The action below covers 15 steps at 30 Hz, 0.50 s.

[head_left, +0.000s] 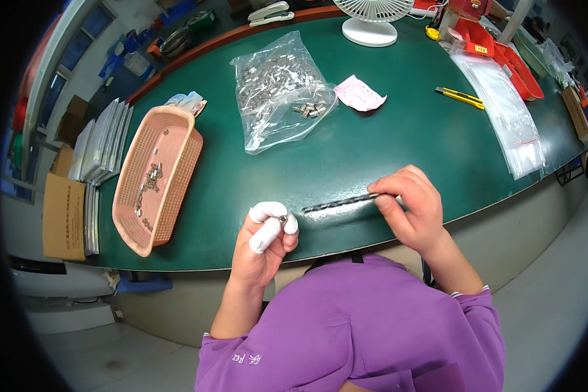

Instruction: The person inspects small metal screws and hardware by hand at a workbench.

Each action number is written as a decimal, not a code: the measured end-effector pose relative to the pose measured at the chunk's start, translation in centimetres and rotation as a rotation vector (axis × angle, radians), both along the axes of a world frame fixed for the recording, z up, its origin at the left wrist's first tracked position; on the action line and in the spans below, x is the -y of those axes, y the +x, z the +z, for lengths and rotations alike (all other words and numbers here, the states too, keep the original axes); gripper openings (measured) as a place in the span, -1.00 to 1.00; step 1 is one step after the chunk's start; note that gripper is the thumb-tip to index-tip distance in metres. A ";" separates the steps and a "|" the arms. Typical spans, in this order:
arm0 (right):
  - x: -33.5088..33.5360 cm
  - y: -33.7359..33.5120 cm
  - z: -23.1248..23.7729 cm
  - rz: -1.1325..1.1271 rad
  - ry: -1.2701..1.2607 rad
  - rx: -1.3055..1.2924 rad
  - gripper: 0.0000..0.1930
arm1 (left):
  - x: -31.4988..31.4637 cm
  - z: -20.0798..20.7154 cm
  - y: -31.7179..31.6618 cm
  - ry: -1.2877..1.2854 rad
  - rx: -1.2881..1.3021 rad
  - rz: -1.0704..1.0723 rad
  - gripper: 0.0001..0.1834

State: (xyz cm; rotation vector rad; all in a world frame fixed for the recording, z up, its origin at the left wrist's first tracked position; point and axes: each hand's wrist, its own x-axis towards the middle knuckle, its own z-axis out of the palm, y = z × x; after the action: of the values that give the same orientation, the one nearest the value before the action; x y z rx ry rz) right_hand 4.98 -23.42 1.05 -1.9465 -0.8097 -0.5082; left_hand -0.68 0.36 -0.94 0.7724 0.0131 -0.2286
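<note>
Green surface with a bowed front edge by the purple shirt; a wide bare stretch lies between bag and hands. Pink basket at ten o'clock from the left hand, whose white-wrapped fingertips pinch a small, round, silvery piece. Clear bag of metal bits at twelve. Slim, dark, spiral-looking rod at three, clamped in the right hand. Yellow cutter at two.
</note>
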 end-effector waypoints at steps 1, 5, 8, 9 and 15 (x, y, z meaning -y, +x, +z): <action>-0.3 0.0 0.3 -0.001 -0.003 -0.005 -0.89 | 0.0 -0.1 0.1 -0.007 -0.002 -0.002 -0.84; -1.0 0.4 0.8 0.065 -0.065 0.112 -0.82 | -0.1 0.1 0.4 -0.010 -0.041 -0.006 -0.86; -1.3 0.7 1.0 0.078 -0.103 0.159 -0.76 | 0.0 0.1 0.5 -0.025 -0.064 -0.027 -0.85; -1.4 0.8 1.1 0.077 -0.120 0.174 -0.74 | 0.0 0.1 0.6 -0.026 -0.066 -0.025 -0.85; -1.2 1.4 1.3 0.119 -0.218 0.354 -0.76 | -0.1 0.2 0.7 0.029 -0.101 -0.007 -0.85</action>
State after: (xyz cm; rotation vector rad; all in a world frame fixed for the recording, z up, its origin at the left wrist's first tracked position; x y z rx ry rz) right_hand 6.42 -22.17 2.35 -2.0181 -1.2415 -0.7295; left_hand 0.01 0.49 -0.73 0.7897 0.1095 -0.2743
